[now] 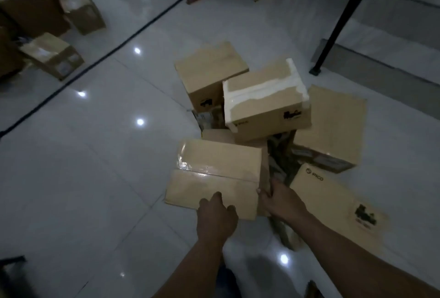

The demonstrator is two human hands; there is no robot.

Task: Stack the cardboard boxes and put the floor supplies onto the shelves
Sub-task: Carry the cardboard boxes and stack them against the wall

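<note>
Left hand [217,212] clasps the near edge of a cardboard box [214,174] on the floor [95,155], right hand [279,199] grips its side, fingers curled tight, fingertips lost in gloom.

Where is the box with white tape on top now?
The white-taped box sits right of centre in the head view, in the floor pile beyond the nearest box, with a plain box at its back left and a further box at its right.
</note>
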